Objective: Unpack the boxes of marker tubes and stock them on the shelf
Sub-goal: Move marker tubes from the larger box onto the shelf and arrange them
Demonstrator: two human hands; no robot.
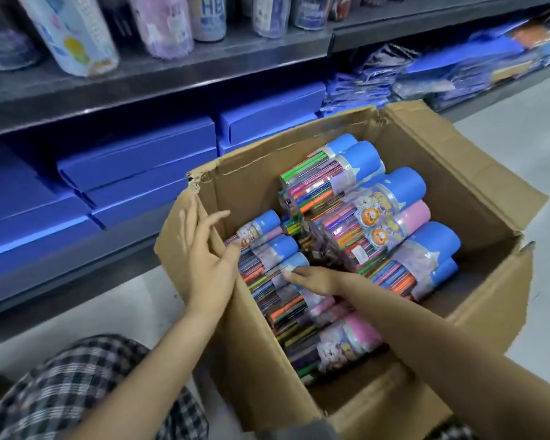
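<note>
marker tubes (356, 236) fill open box (477, 173) | left hand (205, 249) spread, bracing flap | right hand (311, 279) fingers resting on a tube, no grip | step: unpacking; next: grasp, lift toward shelf (172, 74)

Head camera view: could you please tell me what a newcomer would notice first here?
An open cardboard box on the floor, packed with colourful marker tubes lying on their sides. The left hand rests on the box's left flap, and the right hand touches the tubes inside. Behind, blue boxes fill the lower shelf.
</note>
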